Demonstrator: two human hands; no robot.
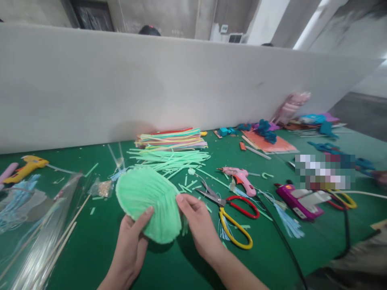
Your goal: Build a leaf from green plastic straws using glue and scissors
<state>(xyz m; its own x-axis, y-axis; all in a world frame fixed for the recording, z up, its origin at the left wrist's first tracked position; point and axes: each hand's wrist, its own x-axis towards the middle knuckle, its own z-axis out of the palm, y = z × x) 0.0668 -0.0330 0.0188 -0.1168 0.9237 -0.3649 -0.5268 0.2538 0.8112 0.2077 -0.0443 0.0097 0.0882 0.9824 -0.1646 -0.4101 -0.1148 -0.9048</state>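
Both my hands hold a flat, shell-shaped green piece (pixel 147 201) made of ribbed strips, just above the green table (pixel 90 249). My left hand (pixel 130 245) grips its lower edge with the thumb on top. My right hand (pixel 196 219) pinches its right edge with the fingertips. A pile of loose green strips (pixel 171 159) lies just behind the piece, and a stack of mixed-colour strips (pixel 172 139) sits beyond that.
Red-and-yellow scissors (pixel 234 215) lie right of my right hand. A pink glue gun (pixel 242 179), a purple tool (pixel 298 199) and a black cable (pixel 284 241) are further right. A yellow glue gun (pixel 26 167) and clear plastic bags (pixel 33 225) lie left. A white partition (pixel 151 80) backs the table.
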